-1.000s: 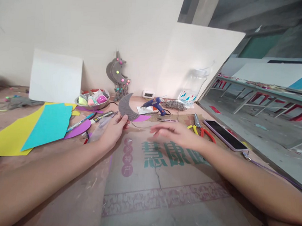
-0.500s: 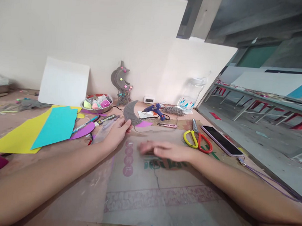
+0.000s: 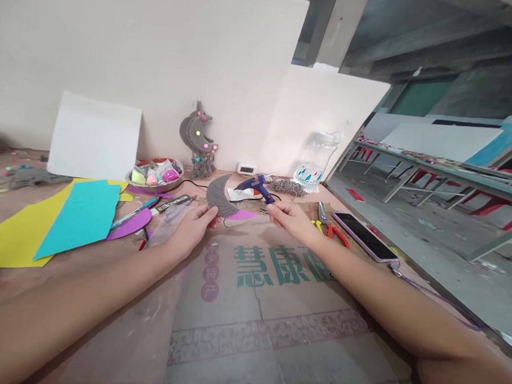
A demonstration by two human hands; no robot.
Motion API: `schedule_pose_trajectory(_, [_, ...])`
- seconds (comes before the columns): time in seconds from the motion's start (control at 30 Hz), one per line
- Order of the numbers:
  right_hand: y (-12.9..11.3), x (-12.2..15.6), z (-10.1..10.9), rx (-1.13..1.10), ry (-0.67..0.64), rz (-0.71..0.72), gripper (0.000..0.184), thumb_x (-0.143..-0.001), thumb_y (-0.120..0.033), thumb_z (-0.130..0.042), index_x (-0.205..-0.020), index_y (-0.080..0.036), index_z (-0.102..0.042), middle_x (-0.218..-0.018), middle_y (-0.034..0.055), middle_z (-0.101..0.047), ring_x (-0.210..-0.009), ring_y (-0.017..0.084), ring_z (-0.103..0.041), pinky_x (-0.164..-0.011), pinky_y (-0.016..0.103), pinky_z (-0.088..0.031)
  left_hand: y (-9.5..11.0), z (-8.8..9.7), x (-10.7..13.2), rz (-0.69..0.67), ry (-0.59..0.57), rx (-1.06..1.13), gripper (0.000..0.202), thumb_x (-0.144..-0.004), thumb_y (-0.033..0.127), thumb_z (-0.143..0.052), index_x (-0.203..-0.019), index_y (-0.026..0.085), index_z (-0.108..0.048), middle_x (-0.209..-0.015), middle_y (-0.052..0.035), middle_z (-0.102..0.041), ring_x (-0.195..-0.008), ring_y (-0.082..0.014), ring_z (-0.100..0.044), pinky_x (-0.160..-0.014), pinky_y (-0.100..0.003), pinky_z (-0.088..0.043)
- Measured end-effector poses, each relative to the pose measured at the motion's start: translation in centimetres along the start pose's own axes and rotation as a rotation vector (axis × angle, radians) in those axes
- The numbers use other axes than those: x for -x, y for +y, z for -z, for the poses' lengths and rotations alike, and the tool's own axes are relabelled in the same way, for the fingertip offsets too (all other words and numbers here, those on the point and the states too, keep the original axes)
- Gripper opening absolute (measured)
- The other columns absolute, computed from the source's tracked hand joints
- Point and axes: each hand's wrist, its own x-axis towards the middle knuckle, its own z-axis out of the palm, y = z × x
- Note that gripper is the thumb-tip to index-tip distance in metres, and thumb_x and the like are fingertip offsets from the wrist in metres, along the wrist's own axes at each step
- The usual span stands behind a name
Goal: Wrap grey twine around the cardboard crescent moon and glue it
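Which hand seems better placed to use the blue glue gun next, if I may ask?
Probably the right hand, which is very close to the glue gun, while the left hand holds the gray crescent.

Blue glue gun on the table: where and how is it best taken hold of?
Probably by the handle, coming from the near right, where the right hand is. The blue glue gun lies with its handle slanting toward that side and its nozzle pointing left, toward the grey crescent, so this grip should keep the hand clear of the nozzle.
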Motion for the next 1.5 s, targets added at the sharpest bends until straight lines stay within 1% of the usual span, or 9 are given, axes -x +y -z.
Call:
schedule_pose_trajectory(0.07, [1.4, -0.9, 1.7, 0.329, 0.057, 0.002, 0.033, -0.088, -0.043, -0.047, -0.079, -0.015, -0.062, -0.07, 0.0016, -0.063, -0.061, 0.011, -0.053, -0.059, 0.024, -0.041, 0.1, 0.0, 0.0, -0.006, -0.003, 0.007, 0.026, -0.082, 0.045, -0.056, -0.071, 0.021, -0.057, -0.069, 0.0009, -0.058, -0.061, -0.0143, -0.051, -0.061, -0.028, -0.04])
schedule_pose_trajectory(0.23, [3.9, -1.0, 3.7, 0.522, 0.005, -0.016, 0.03, -0.085, -0.026, -0.052, -0.108, -0.013, -0.066, -0.107, 0.0129, -0.068, -0.092, 0.023, -0.061, -0.083, 0.036, -0.044, 0.2, -0.1, 0.2, -0.001, -0.006, -0.003, 0.026, -0.082, 0.043, -0.056, -0.071, 0.02, -0.055, -0.069, 0.0011, -0.057, -0.062, -0.0141, -0.05, -0.061, -0.028, -0.04])
schedule_pose_trajectory(0.37, [4.6, -0.9, 2.9, 0.605, -0.071, -0.002, 0.035, -0.084, -0.022, -0.053, -0.116, -0.013, -0.064, -0.114, 0.0148, -0.066, -0.104, 0.027, -0.059, -0.09, 0.037, -0.041, 0.1, 0.0, 0.3, -0.023, -0.021, -0.111, 0.029, -0.084, 0.043, -0.052, -0.069, 0.018, -0.054, -0.066, 0.0018, -0.056, -0.062, -0.0133, -0.049, -0.061, -0.027, -0.038])
schedule_pose_trajectory(0.5, [4.9, -1.3, 2.6, 0.624, -0.079, -0.037, 0.03, -0.082, -0.019, -0.054, -0.108, -0.015, -0.068, -0.104, 0.0121, -0.069, -0.093, 0.024, -0.061, -0.08, 0.031, -0.043, 0.9, -0.1, 0.7, -0.032, -0.009, -0.24, 0.03, -0.083, 0.041, -0.051, -0.064, 0.018, -0.053, -0.063, 0.0022, -0.055, -0.061, -0.0136, -0.049, -0.06, -0.026, -0.037])
schedule_pose_trajectory(0.67, [3.9, -1.8, 3.4, 0.562, -0.016, -0.057, 0.02, -0.08, -0.025, -0.057, -0.091, -0.014, -0.07, -0.09, 0.009, -0.068, -0.078, 0.019, -0.058, -0.068, 0.027, -0.039, 2.2, -0.5, 1.3, -0.067, -0.016, -0.285, 0.029, -0.083, 0.036, -0.05, -0.061, 0.018, -0.052, -0.063, 0.0014, -0.055, -0.064, -0.0138, -0.05, -0.062, -0.025, -0.039])
schedule_pose_trajectory(0.77, [2.3, -2.8, 3.3, 0.455, -0.024, -0.077, 0.027, -0.082, -0.034, -0.055, -0.093, -0.015, -0.071, -0.077, 0.004, -0.067, -0.066, 0.015, -0.054, -0.06, 0.026, -0.036, 2.6, -0.6, 1.6, -0.084, -0.037, -0.283, 0.029, -0.084, 0.034, -0.049, -0.059, 0.018, -0.052, -0.063, 0.0012, -0.055, -0.064, -0.0137, -0.051, -0.063, -0.025, -0.04])
schedule_pose_trajectory(1.1, [-2.0, -8.3, -4.6, -0.005, -0.191, -0.024, 0.027, -0.082, -0.036, -0.054, -0.087, -0.013, -0.066, -0.079, 0.0038, -0.065, -0.068, 0.012, -0.058, -0.065, 0.023, -0.046, 2.3, -0.3, 1.7, -0.162, -0.038, -0.307, 0.028, -0.087, 0.033, -0.045, -0.064, 0.018, -0.052, -0.067, 0.0008, -0.056, -0.069, -0.0146, -0.053, -0.066, -0.026, -0.042])
schedule_pose_trajectory(1.3, [-2.6, -5.3, -3.4, -0.172, -0.199, -0.017, 0.05, -0.088, -0.058, -0.039, -0.085, -0.013, -0.06, -0.076, 0.0059, -0.061, -0.068, 0.012, -0.057, -0.065, 0.025, -0.047, 1.3, -0.2, 1.1, -0.204, 0.002, -0.352, 0.028, -0.088, 0.033, -0.044, -0.065, 0.019, -0.049, -0.066, 0.0021, -0.052, -0.067, -0.0137, -0.05, -0.063, -0.025, -0.04])
schedule_pose_trajectory(1.5, [-3.6, -1.7, -5.6, -0.187, -0.173, 0.029, 0.028, -0.079, -0.044, -0.059, -0.077, -0.016, -0.056, -0.069, -0.0015, -0.054, -0.062, 0.011, -0.048, -0.06, 0.024, -0.04, 1.3, -0.3, 1.4, -0.205, -0.019, -0.397, 0.029, -0.088, 0.037, -0.044, -0.066, 0.019, -0.05, -0.064, 0.003, -0.048, -0.064, -0.0131, -0.047, -0.06, -0.025, -0.037])
